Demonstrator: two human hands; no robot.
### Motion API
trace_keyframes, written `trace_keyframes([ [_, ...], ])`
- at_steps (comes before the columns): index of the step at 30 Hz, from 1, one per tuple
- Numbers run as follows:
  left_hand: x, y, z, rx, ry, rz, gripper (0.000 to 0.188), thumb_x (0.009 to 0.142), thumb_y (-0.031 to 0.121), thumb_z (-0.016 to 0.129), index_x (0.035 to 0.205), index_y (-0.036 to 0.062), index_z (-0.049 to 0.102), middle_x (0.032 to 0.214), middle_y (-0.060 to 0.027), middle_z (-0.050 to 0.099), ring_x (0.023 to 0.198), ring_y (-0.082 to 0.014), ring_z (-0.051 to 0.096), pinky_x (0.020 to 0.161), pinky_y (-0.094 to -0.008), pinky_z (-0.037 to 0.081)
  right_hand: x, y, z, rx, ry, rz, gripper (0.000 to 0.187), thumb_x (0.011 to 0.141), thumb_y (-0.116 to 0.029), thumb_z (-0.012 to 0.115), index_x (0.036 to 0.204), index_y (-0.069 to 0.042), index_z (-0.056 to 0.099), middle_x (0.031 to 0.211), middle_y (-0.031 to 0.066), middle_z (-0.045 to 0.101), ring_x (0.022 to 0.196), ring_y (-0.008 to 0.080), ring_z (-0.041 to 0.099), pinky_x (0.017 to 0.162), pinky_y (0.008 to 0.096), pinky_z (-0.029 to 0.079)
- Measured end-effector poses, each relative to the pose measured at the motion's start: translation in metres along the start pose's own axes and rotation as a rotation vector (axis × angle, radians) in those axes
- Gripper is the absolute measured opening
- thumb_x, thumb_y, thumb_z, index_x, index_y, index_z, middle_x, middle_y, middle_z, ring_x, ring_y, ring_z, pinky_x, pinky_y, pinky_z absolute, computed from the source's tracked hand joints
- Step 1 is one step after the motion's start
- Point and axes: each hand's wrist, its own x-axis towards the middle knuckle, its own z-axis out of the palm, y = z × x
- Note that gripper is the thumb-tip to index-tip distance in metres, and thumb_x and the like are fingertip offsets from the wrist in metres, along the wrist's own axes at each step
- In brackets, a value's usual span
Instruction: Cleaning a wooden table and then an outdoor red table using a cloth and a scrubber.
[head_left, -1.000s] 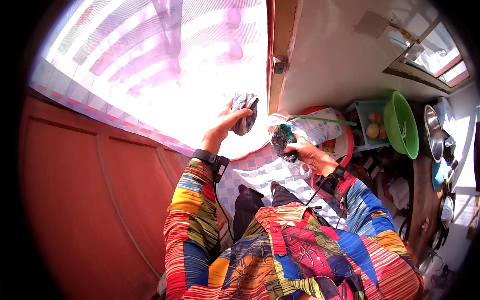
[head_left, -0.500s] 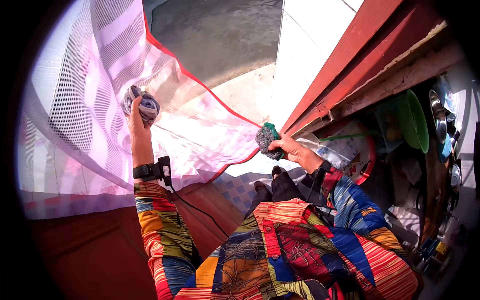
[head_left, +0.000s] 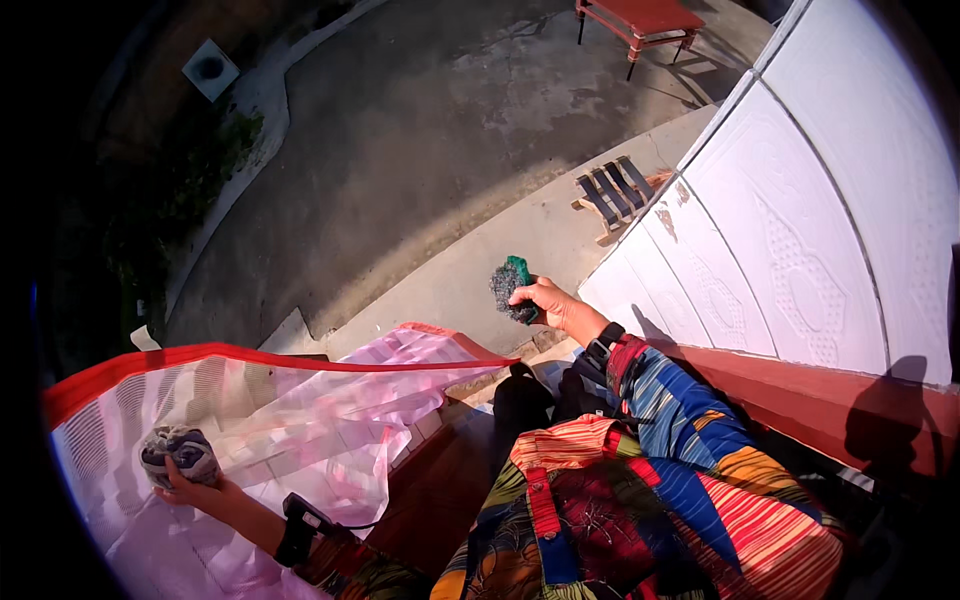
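Note:
My left hand [head_left: 190,488] is closed round a balled-up bundle of grey and dark purple striped cloth [head_left: 180,455], at the lower left in front of the curtain. Sheer white-pink curtain [head_left: 340,450] with a red border spreads behind and beside that hand; whether the hand touches it I cannot tell. Ahead of my body, near the middle, my right hand [head_left: 545,303] grips a fuzzy speckled grey wad with a green edge [head_left: 510,290], thumb across its near side. Both bundles are held up in the air, apart from each other.
A white tiled wall [head_left: 770,230] with a red base [head_left: 800,400] stands close on my right. Outside lies a concrete yard [head_left: 400,150]. A small stool with dark straps [head_left: 615,190] sits by the wall, and a red table [head_left: 650,15] farther off. Plants [head_left: 225,150] grow at left.
My body has moved forward out through the doorway, and the yard now fills the view. The curtain has shifted to the lower left. My left hand is lower and farther left; both bundles stay held.

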Motion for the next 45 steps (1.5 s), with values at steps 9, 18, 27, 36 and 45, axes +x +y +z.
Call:
trace_keyframes([
  [9,-0.109,0.028,0.149,0.218,0.216,-0.011,0.074,0.062,0.009,0.078,0.128,0.0165,0.045,0.135,-0.0241,0.026,0.124,-0.0356,0.033,0.093,-0.0470,0.041,0.103,-0.080,-0.066,0.002,0.138,-0.084,0.017,0.070,-0.006,0.064,0.086,-0.008,0.059,0.073,0.0021,0.059,0.061,0.0144,0.058,0.054,0.0297,0.051],
  [18,-0.237,-0.029,0.374,0.147,-0.127,-0.576,0.074,0.063,0.011,0.077,0.128,0.0160,0.043,0.133,-0.0228,0.029,0.121,-0.0352,0.036,0.091,-0.0470,0.043,0.205,-0.214,-0.112,0.119,0.282,-0.128,0.007,0.072,-0.004,0.063,0.077,-0.005,0.057,0.071,0.0039,0.057,0.057,0.0170,0.056,0.051,0.0340,0.051],
  [27,-0.345,-0.026,0.554,0.213,-0.415,-0.987,0.073,0.064,0.013,0.076,0.129,0.0154,0.042,0.132,-0.0215,0.032,0.118,-0.0347,0.039,0.089,-0.0471,0.044,0.259,-0.378,-0.198,0.160,0.296,-0.200,0.007,0.072,-0.004,0.063,0.078,-0.006,0.059,0.072,0.0038,0.057,0.064,0.0157,0.058,0.048,0.0328,0.051],
  [36,-0.403,-0.016,0.691,0.330,-0.627,-1.208,0.073,0.066,0.014,0.075,0.129,0.0148,0.041,0.130,-0.0201,0.035,0.115,-0.0343,0.042,0.087,-0.0472,0.045,0.265,-0.551,-0.326,0.160,0.451,-0.375,0.017,0.070,-0.008,0.065,0.086,-0.008,0.061,0.076,0.0033,0.061,0.065,0.0158,0.060,0.052,0.0317,0.051],
  [45,-0.478,-0.065,0.821,0.439,-0.705,-1.409,0.072,0.067,0.016,0.074,0.130,0.0143,0.039,0.129,-0.0188,0.038,0.113,-0.0338,0.044,0.085,-0.0472,0.047,0.347,-0.640,-0.428,0.206,0.646,-0.301,0.020,0.070,-0.006,0.064,0.088,-0.011,0.058,0.080,0.0015,0.059,0.071,0.0158,0.057,0.060,0.0347,0.049],
])
